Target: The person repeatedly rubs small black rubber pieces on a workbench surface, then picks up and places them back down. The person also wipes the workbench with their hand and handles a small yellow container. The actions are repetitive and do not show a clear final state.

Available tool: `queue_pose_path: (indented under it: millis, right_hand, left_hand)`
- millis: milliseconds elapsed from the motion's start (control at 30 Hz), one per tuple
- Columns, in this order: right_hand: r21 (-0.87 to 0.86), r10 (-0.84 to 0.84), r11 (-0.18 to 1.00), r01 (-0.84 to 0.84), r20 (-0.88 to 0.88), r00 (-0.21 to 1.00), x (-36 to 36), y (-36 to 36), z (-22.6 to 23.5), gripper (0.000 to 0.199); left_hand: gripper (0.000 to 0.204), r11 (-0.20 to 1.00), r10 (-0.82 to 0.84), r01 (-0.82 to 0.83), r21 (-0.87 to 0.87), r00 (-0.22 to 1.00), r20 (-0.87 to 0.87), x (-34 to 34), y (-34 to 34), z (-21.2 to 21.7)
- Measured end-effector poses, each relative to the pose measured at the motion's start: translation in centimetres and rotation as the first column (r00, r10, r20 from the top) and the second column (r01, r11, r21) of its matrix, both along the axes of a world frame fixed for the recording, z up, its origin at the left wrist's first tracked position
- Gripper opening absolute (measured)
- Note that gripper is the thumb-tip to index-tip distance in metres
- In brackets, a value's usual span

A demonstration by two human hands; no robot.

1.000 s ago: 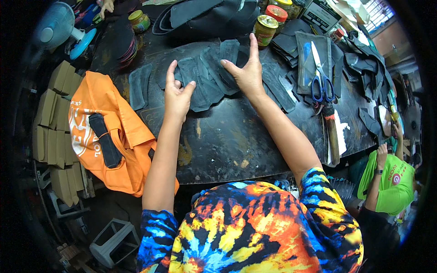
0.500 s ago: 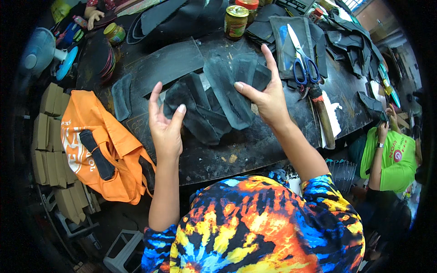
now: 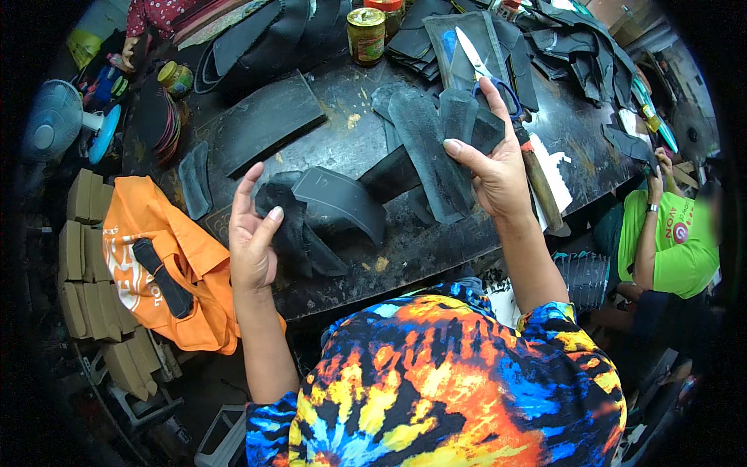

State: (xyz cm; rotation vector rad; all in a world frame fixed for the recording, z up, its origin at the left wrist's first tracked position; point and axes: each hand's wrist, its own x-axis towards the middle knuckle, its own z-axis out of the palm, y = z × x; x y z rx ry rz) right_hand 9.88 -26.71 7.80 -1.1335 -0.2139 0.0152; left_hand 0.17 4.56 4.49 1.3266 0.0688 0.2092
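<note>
My left hand [image 3: 254,245] is at the near left of the dark table, its thumb and forefinger spread around the edge of a bunch of curled, black leather-like pieces [image 3: 340,201]; its other fingers are hidden. To the right, my right hand [image 3: 498,167] has its thumb pressed on a fan of long, greyish-black leather-like strips [image 3: 428,148], the forefinger pointing up past them. A darker strip [image 3: 393,173] lies between the two bunches. Beyond them rests a thick black slab or stack of sheets [image 3: 272,123].
Blue-handled scissors [image 3: 480,58] lie on a folder at the back right, above a wooden-handled tool [image 3: 542,187]. Jars [image 3: 366,37] and black scraps [image 3: 576,47] line the far side. An orange bag [image 3: 167,257] hangs left. A person in a green shirt [image 3: 673,241] works at right.
My hands have moved apart, each with its bunch of black pieces, so the once overlapping pile is now split. The view has shifted, and the thick slab shows more fully.
</note>
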Motion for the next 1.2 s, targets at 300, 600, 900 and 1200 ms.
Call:
queue_pose_path:
  millis: [300, 600, 900, 1200]
  right_hand:
    - [-0.027, -0.048, 0.998, 0.048, -0.017, 0.999, 0.7, -0.3, 0.1, 0.097]
    - [0.016, -0.030, 1.000, 0.027, 0.247, 0.968, -0.2, -4.0, 5.9, 0.091]
    - [-0.006, -0.035, 0.999, 0.038, 0.270, 0.962, 0.5, -2.5, 7.1, 0.091]
    - [-0.101, -0.054, 0.991, 0.088, 0.297, 0.953, -0.3, -1.2, 6.0, 0.093]
  left_hand:
    - [0.078, 0.811, -0.159, 0.313, -0.494, 0.931, 0.328, -1.7, 2.5, 1.3]
    - [0.074, 0.912, 0.179, -0.176, 0.371, 0.983, 0.027, -0.1, 0.9, -2.0]
    - [0.043, 0.848, -0.195, 0.238, 0.474, 0.971, -0.138, 0.2, -3.3, -1.2]
    - [0.046, 0.882, -0.162, 0.216, -0.420, 0.974, 0.160, 4.3, -13.3, 1.4]
